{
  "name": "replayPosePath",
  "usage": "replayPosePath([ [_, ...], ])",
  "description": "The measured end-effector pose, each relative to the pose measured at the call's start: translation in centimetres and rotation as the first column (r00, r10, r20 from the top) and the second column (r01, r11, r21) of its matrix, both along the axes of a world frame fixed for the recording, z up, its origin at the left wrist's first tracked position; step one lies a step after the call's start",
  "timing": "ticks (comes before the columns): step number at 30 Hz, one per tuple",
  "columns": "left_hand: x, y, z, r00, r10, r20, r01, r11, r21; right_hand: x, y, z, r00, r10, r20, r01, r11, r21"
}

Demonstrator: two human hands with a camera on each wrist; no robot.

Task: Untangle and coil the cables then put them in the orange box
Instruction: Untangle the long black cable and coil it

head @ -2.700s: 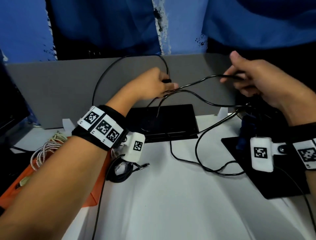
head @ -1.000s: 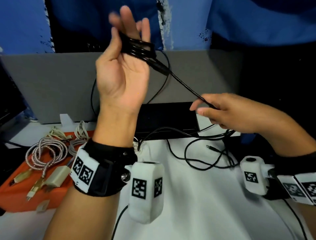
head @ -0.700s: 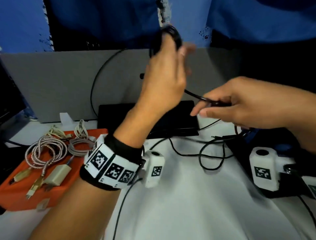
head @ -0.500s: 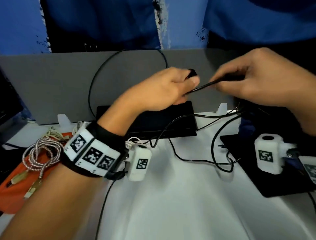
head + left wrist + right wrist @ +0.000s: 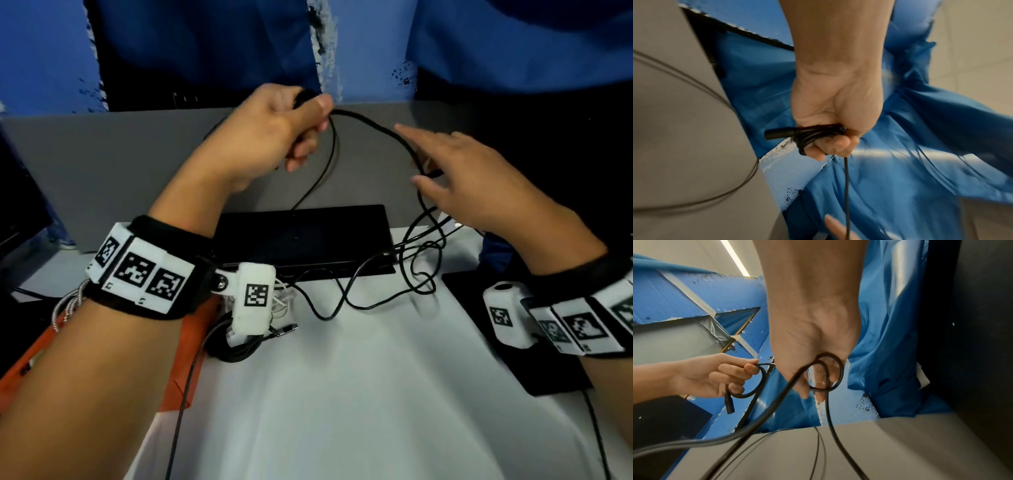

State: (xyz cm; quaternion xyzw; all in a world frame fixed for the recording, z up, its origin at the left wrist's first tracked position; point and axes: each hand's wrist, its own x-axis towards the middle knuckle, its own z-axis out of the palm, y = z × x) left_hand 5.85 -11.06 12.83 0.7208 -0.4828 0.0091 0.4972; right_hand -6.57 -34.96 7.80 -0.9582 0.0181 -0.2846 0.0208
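The loose part of the black cable (image 5: 368,294) lies in loops near the back edge of the white table (image 5: 342,394). If the next pull is too fast, those loops could snag on each other and make a knot. The small coil could also slip out of the fist, because the plug end (image 5: 781,134) sticks out free.

The left hand (image 5: 270,137) is up in the air above the back of the table. Its fingers are curled tight around a few turns of the cable, with the thumb pressed on top. The right hand (image 5: 479,178) is just beside it, held lower. Its fingers are mostly straight and spread. In the right wrist view the cable makes a loop around two fingers (image 5: 822,378), but they do not squeeze it.

From the left hand the cable goes over to the right hand, then drops down to the table. The orange box (image 5: 191,346) sits at the left edge of the table, partly hidden under the left arm. Another black coil (image 5: 236,349) lies just beside it.
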Motion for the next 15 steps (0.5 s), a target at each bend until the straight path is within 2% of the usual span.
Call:
replayPosePath([
  [2, 0.5, 0.5, -0.2, 0.985, 0.006, -0.172, -0.038, 0.983, -0.181, 0.7, -0.7, -0.5, 0.997, -0.070, -0.035, 0.068, 0.997, -0.037],
  [4, 1.4, 1.2, 0.2, 0.933, 0.001, -0.361, -0.138, 0.925, -0.354, 1.2, -1.4, -1.2, 0.985, -0.158, -0.073, 0.150, 0.984, -0.095],
  [6, 2.1, 1.9, 0.7, 0.897, -0.013, -0.443, -0.211, 0.866, -0.454, 1.5, -1.9, -2.1, 0.967, -0.228, -0.118, 0.222, 0.973, -0.062],
  [9, 2.7, 2.4, 1.2, 0.910, -0.023, -0.413, -0.232, 0.799, -0.555, 1.8, -2.1, -2.7, 0.925, -0.341, -0.169, 0.348, 0.937, 0.015],
  [11, 3.1, 3.0, 1.7, 0.931, -0.034, -0.364, -0.222, 0.738, -0.637, 2.0, -2.3, -2.6, 0.912, -0.399, -0.098, 0.401, 0.916, 0.001],
  [15, 4.8, 6.0, 3.3, 0.925, -0.146, -0.351, -0.220, 0.546, -0.808, 2.0, -3.2, -1.9, 0.865, -0.501, 0.000, 0.501, 0.865, 0.022],
])
